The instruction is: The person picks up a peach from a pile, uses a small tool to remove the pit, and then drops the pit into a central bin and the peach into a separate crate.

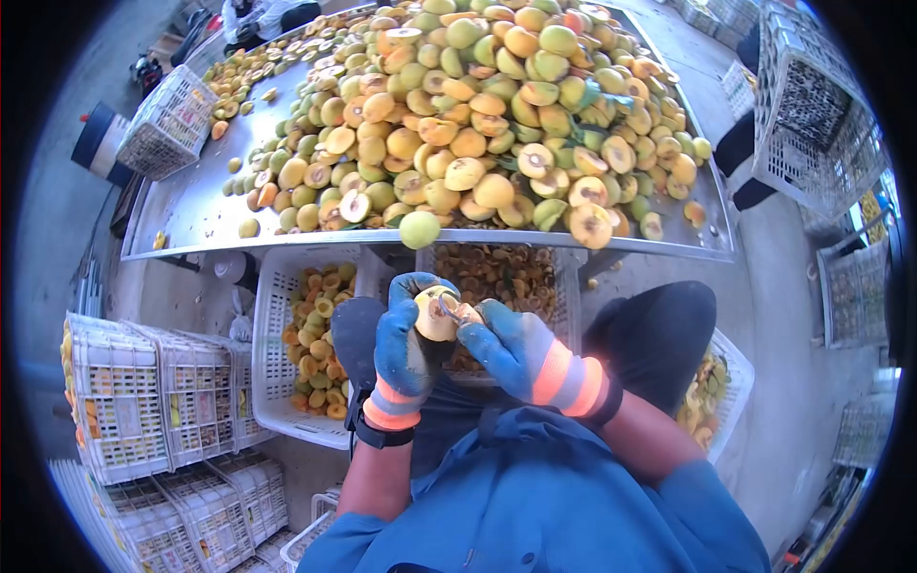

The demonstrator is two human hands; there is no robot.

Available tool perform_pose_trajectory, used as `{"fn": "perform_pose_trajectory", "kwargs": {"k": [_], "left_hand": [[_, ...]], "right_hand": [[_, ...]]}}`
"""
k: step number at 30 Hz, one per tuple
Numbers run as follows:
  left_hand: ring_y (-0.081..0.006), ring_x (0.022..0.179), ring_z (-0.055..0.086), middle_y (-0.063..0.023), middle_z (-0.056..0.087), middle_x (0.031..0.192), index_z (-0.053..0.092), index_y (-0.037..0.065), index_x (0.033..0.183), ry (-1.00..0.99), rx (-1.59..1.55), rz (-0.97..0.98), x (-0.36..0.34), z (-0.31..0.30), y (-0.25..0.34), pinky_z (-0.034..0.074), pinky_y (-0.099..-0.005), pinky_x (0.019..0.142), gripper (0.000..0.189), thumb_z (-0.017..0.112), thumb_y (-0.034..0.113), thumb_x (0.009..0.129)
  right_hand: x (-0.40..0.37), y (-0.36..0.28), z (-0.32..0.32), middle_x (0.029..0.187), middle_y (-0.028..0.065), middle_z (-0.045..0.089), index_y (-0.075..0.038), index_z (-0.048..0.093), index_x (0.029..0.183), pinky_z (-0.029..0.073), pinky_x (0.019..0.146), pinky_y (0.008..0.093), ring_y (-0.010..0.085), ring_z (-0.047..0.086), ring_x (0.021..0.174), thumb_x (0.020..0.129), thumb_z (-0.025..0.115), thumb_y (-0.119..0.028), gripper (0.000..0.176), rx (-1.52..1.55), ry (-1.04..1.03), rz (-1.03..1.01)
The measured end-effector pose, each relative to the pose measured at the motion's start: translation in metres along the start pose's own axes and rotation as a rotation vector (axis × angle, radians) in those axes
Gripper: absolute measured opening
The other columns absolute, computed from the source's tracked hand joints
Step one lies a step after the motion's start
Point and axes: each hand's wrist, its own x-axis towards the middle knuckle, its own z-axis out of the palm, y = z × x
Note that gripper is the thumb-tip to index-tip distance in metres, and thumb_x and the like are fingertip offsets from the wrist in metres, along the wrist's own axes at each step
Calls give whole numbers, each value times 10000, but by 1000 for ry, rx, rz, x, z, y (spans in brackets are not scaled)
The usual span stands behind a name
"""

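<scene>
The person is sitting close to the table (pixel 191 215), holding both gloved hands just below its front edge. The left hand (pixel 406 349) is wrapping its fingers around a pale fruit (pixel 432 320), gripping it from below and behind with the cut side facing up. The right hand (pixel 511 349) is pinching a small metal tool (pixel 449 307), whose tip is touching the top of the fruit. The two hands are meeting there, right over the person's lap.

Above them a big pile (pixel 497 115) of yellow and green fruit, some of it halved, is lying across the table. One round green fruit (pixel 418 229) is sitting right at the near edge.

Under the table, a white basket (pixel 272 382) on the left is holding yellow halves. A middle basket (pixel 568 306) just behind the hands is holding brown bits, too small for me to tell what they are. A third basket (pixel 740 377) is showing beside the right knee. Stacked crates (pixel 143 401) are standing on the floor to the left. Another person (pixel 258 14) is showing at the table's far corner, mostly cut off.
</scene>
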Motion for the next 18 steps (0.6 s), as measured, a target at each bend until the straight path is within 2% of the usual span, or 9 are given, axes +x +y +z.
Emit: {"fn": "perform_pose_trajectory", "kwargs": {"k": [3, 5, 6, 8, 9, 10, 13, 16, 18], "left_hand": [[-148, 1052, 646, -64, 651, 1172, 585, 77, 1333, -29, 87, 44, -10, 19, -14, 562, -274, 874, 400, 455, 353, 1074], [-140, 1053, 644, -52, 655, 1160, 581, 77, 1375, 77, -55, -18, -16, 34, -20, 561, -264, 870, 424, 453, 374, 1101], [-146, 1042, 648, -60, 657, 1151, 572, 65, 1414, 88, -66, -17, -17, 33, -26, 567, -267, 872, 390, 512, 313, 1119], [-148, 1030, 652, -70, 654, 1150, 568, 55, 1417, 93, 221, 185, -23, 32, -43, 573, -278, 878, 351, 572, 195, 1095], [-150, 1023, 654, -74, 653, 1149, 567, 49, 1418, 97, 361, 287, -25, 32, -52, 576, -283, 880, 348, 602, 137, 1083], [-159, 1007, 656, -123, 665, 1174, 583, 39, 1351, 141, 554, 466, -27, 33, -63, 580, -289, 886, 319, 635, -1, 1039], [-181, 1016, 655, -175, 679, 1207, 593, 34, 1246, 207, 411, 496, -27, 28, -81, 579, -306, 887, 221, 639, -10, 1034], [-208, 1023, 657, -216, 673, 1264, 582, 35, 1167, 218, 669, 670, -29, 25, -87, 580, -324, 866, 173, 619, -46, 1019], [-201, 999, 658, -199, 673, 1243, 577, 25, 1166, 186, 695, 729, -24, 17, -92, 580, -332, 840, 217, 641, -64, 979]], "right_hand": [[-24, 4, -2, 776, 248, 674, -7, 603, 1022, 504, 625, 513, 472, 680, 731, 1064, 636, -224, 223, -12, 36, 88], [-33, 4, 0, 785, 254, 674, -2, 602, 1024, 508, 640, 511, 469, 684, 747, 1072, 621, -225, 229, 109, 94, 173], [-37, 7, 1, 791, 258, 674, 3, 604, 1031, 510, 649, 508, 467, 686, 759, 1077, 612, -227, 235, 97, 92, 116], [-44, 16, 4, 802, 268, 672, 12, 609, 1044, 513, 666, 503, 463, 690, 783, 1086, 594, -232, 249, 72, 86, 8], [-47, 17, 6, 821, 271, 678, 16, 613, 1048, 515, 675, 500, 464, 689, 789, 1088, 589, -235, 255, 73, 76, 47], [-50, 18, 7, 840, 274, 683, 19, 618, 1052, 517, 684, 498, 464, 689, 796, 1091, 584, -238, 262, 74, 64, 84], [-53, 17, 8, 890, 279, 696, 28, 630, 1068, 517, 701, 495, 466, 685, 809, 1097, 569, -247, 284, 62, 44, 115], [-55, 14, 9, 936, 279, 705, 35, 641, 1095, 517, 711, 493, 460, 686, 837, 1104, 555, -258, 306, 124, 32, 183], [-57, 12, 7, 959, 278, 709, 40, 644, 1124, 519, 721, 490, 452, 690, 866, 1107, 544, -263, 320, 153, -3, 213]]}}
